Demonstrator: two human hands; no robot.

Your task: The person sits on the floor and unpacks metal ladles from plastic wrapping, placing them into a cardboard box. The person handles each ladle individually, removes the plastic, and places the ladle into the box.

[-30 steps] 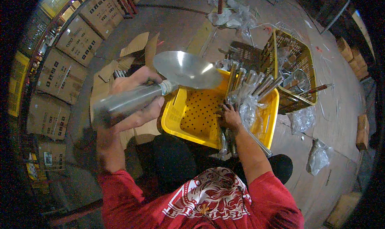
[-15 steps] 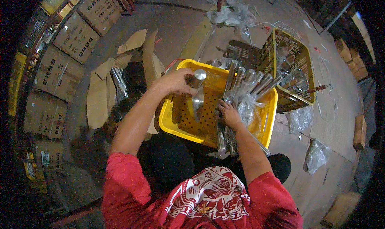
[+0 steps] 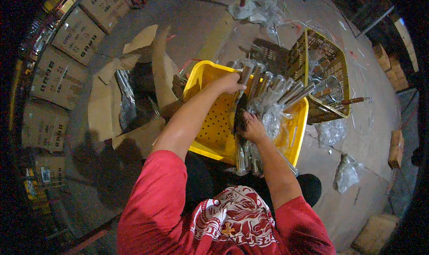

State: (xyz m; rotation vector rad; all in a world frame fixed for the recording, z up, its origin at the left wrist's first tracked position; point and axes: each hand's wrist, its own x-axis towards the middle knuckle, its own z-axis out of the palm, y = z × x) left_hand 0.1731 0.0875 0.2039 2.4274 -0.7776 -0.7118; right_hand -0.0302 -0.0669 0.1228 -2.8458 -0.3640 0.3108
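A yellow plastic basket (image 3: pixel 210 153) with a perforated bottom lies in front of me. Shiny metal tubes (image 3: pixel 267 89), several of them in clear plastic wrap, lie slanted across its right half, with ends over both rims. My left hand (image 3: pixel 230 83) is closed around the upper end of one metal tube (image 3: pixel 245 78), at the left side of the bunch. Lower down, my right hand (image 3: pixel 254 127) has its fingers curled over the tubes beside that one; the fingertips are in shadow. Clear plastic film (image 3: pixel 270 121) bunches up right of this hand.
An opened cardboard box (image 3: pixel 105 107) with metal pieces inside stands at left. Behind the basket at right is a yellow crate (image 3: pixel 328 107) holding wire strainers. Plastic bags (image 3: pixel 346 174) litter the floor. Printed cartons (image 3: pixel 58 78) are stacked along the left edge.
My left hand has moved right with the metal tube, from over the basket's left half to beside the other tubes. My right hand has stayed at the tubes.
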